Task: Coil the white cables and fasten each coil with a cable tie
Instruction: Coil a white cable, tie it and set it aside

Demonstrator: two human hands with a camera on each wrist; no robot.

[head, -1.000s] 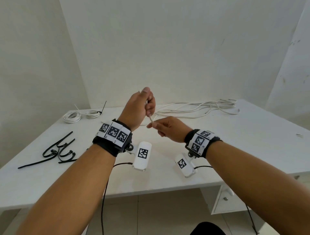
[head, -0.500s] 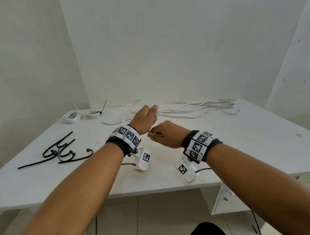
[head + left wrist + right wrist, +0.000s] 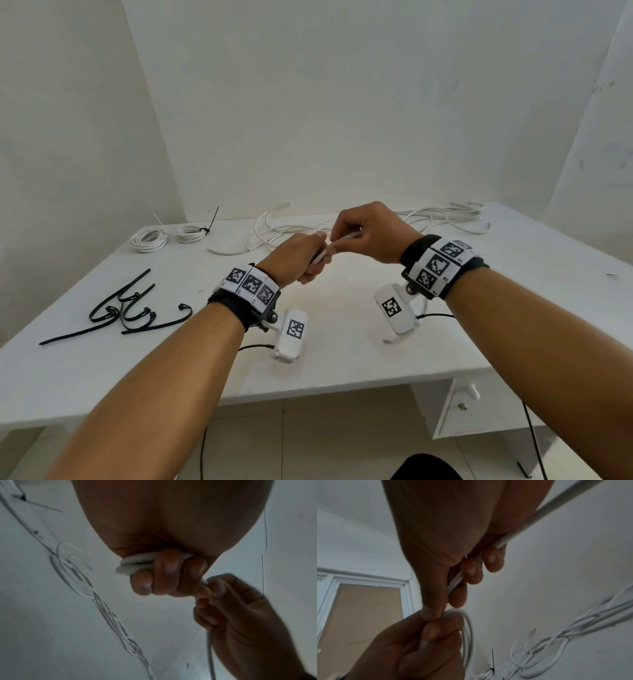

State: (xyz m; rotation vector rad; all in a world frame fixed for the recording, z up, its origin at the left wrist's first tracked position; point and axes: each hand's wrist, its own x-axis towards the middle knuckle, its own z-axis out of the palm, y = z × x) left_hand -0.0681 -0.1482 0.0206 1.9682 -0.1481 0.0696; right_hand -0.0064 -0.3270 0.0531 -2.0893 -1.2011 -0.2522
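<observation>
Above the middle of the white table [image 3: 342, 342], my left hand [image 3: 301, 260] grips a small coil of white cable [image 3: 135, 563], its fingers [image 3: 168, 566] curled round the loops. Just right of it, my right hand [image 3: 370, 233] pinches the same cable [image 3: 455, 582] where it runs into the coil, and the strand [image 3: 556, 512] passes back through that palm. Loose white cables [image 3: 442, 219] lie tangled along the table's far edge. Two finished coils [image 3: 168, 236] rest at the far left, one bound with a black tie [image 3: 209, 226].
Several black cable ties [image 3: 123, 308] lie in a heap on the table's left side. White walls close the corner behind the table. A small drawer unit [image 3: 459, 407] sits under the table's right end.
My left hand came down from chest height toward the table and turned over. My right hand rose and swung over it, laying cable onto the coil.
</observation>
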